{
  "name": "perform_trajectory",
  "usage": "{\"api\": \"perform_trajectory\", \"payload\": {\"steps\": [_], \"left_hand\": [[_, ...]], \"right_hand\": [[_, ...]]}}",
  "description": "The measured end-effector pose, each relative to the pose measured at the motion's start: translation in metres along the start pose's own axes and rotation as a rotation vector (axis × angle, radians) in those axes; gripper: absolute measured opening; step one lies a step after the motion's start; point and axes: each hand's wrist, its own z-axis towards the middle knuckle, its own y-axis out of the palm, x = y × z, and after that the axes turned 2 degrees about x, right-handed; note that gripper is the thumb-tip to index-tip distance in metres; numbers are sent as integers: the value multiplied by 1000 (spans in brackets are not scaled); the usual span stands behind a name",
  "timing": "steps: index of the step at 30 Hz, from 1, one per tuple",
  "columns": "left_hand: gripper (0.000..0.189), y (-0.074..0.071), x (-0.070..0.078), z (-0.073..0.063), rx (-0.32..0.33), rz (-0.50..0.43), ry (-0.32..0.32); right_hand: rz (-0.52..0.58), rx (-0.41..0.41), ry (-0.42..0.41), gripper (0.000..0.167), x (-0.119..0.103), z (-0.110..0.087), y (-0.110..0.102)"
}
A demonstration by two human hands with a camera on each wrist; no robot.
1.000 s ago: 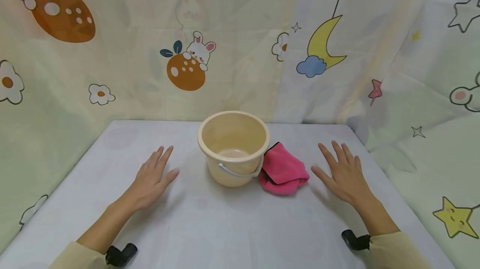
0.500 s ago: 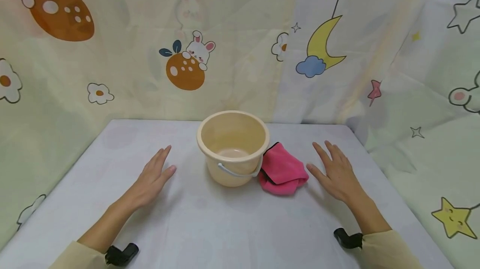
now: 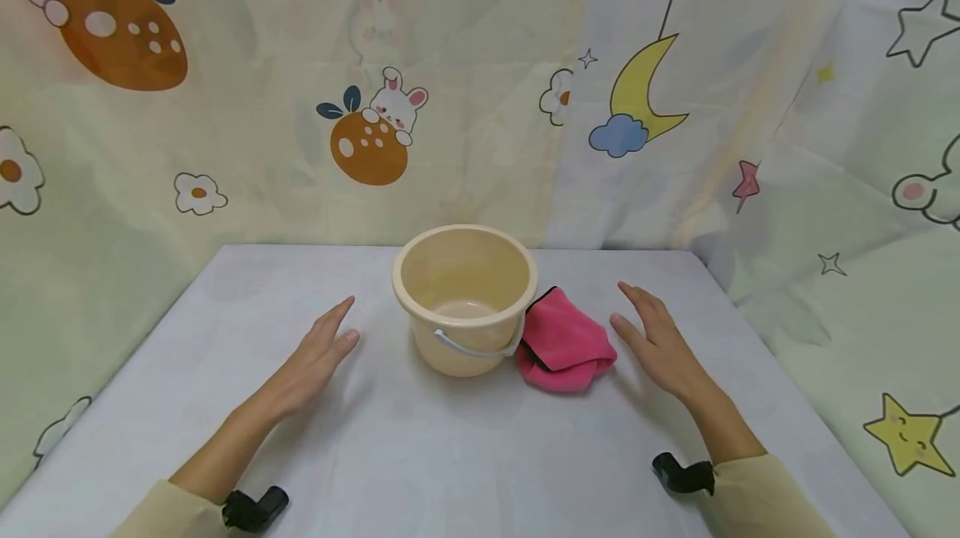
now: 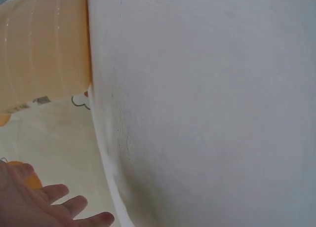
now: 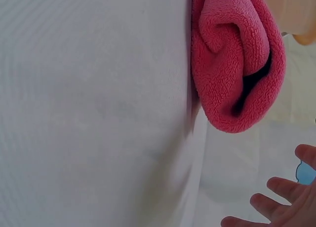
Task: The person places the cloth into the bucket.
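A cream plastic bucket [image 3: 457,346] stands upright on the white-covered table, its pale handle [image 3: 476,350] hanging down at the front. Against its right side lies a crumpled pink towel [image 3: 566,342] with dark edging; its fluffy folds [image 5: 222,64] fill the top of the right wrist view. To the left of the bucket my left hand [image 3: 309,363] is held over the table, fingers straight, holding nothing. My right hand [image 3: 660,350] hovers just right of the towel with straight fingers and nothing in it. The left wrist view shows the bucket's side [image 4: 44,44] apart from the left fingers [image 4: 74,205].
The white tabletop [image 3: 450,463] spreads out in front of the bucket. Behind it and at both sides hangs a cartoon-printed curtain [image 3: 480,104]. A black device is strapped at each wrist, by the beige sleeves.
My right hand has moved left, closer to the towel, and both hands have turned more edge-on. The left hand has shifted slightly. Bucket and towel stay in place.
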Motion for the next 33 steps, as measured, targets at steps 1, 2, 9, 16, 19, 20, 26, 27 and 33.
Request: {"api": "perform_trajectory", "payload": {"steps": [1,2,9,16,19,20,26,27,33], "left_hand": [[66,1,0,0,6,-3,2],[67,2,0,0,11,-11,3],[65,14,6,7,37,-48,20],[64,22,15,10,79,-44,77],[62,25,17,12,94,-53,108],[62,26,18,12,96,-58,117],[62,32,22,17,113,-82,148],[62,33,23,17,119,-89,150],[61,41,29,22,162,-148,176]], "right_hand": [[2,-6,2,66,0,0,0],[2,-11,5,67,-1,0,1],[-2,-20,11,69,-8,3,3],[10,-30,-16,70,-18,6,10],[12,-42,-18,71,-23,7,12],[9,-46,-18,71,-24,8,13],[-7,-75,-4,72,-27,7,17],[-11,-82,3,72,-28,7,17],[-39,-114,11,74,-30,7,23]]}}
